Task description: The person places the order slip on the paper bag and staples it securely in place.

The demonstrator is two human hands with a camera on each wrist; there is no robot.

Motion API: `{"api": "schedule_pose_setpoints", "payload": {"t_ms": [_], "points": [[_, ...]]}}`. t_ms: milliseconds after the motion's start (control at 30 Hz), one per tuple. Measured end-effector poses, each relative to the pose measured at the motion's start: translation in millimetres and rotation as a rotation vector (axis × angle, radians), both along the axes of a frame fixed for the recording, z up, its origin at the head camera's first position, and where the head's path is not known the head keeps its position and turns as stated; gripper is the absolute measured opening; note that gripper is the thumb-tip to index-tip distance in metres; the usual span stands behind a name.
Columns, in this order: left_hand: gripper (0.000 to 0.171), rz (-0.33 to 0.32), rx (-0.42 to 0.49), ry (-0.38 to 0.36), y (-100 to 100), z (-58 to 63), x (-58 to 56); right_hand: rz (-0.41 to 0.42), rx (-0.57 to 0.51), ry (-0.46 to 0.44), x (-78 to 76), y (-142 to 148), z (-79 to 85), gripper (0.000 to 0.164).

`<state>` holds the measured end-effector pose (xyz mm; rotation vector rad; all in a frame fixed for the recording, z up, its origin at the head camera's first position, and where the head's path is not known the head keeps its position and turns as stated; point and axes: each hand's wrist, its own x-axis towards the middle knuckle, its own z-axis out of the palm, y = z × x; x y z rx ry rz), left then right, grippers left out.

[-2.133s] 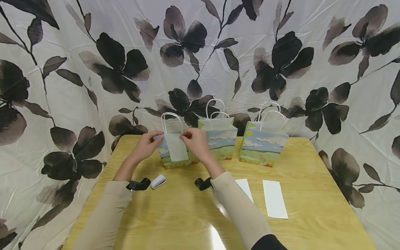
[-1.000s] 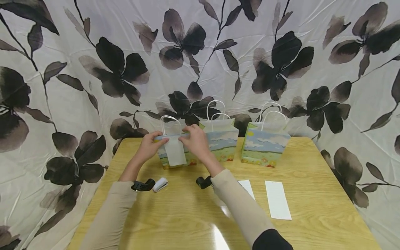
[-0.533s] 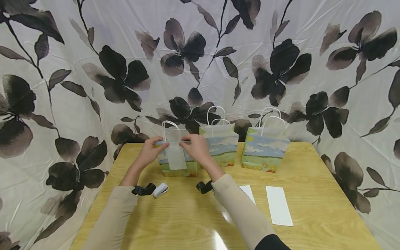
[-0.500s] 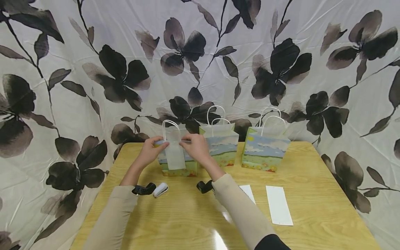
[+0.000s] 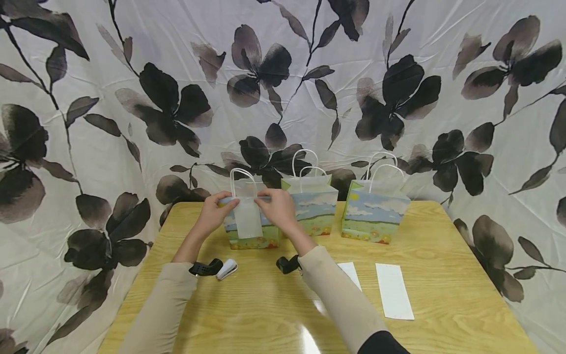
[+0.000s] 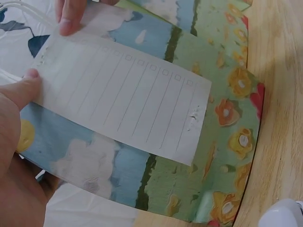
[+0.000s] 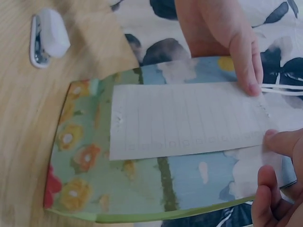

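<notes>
A white paper slip with printed lines and small checkboxes lies against the front of a small paper gift bag with a painted meadow and sky. In the head view, my left hand pinches the bag's top edge, its thumb at the slip's upper left corner. My right hand pinches the same edge at the slip's upper right, thumb in front. In the right wrist view, both thumbs touch the slip near its top; fingers behind the bag are partly hidden. White twisted handles stand up between the hands.
Two matching gift bags stand to the right at the table's back. A white stapler lies near the left wrist. One paper slip lies at right; another is partly under the right forearm. Floral cloth hangs behind.
My left thumb has shifted right, from the bag's edge onto the slip's corner. The slip has moved slightly against the bag. Both hands have stayed almost still over the last half second.
</notes>
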<state>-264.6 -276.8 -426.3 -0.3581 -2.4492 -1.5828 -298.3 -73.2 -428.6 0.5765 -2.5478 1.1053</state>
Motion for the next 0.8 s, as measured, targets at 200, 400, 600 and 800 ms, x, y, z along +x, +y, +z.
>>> {"api": "schedule_pose_setpoints", "payload": {"t_ms": [200, 400, 600, 800], "points": [[0.019, 0.014, 0.019, 0.01, 1, -0.8, 0.2, -0.006, -0.025, -0.005, -2.4, -2, -4.1, 0.019], [0.019, 0.028, 0.006, 0.014, 2, -0.4, 1.5, 0.009, -0.053, -0.02, 0.2, 0, -4.5, 0.019], [0.02, 0.029, -0.022, 0.02, 2, 0.6, 6.0, 0.016, -0.053, -0.042, 1.7, 2, -2.6, 0.02], [0.038, 0.138, 0.059, 0.07, -16, -5.4, 23.2, 0.017, -0.049, -0.039, 1.5, 3, -2.3, 0.019]]}}
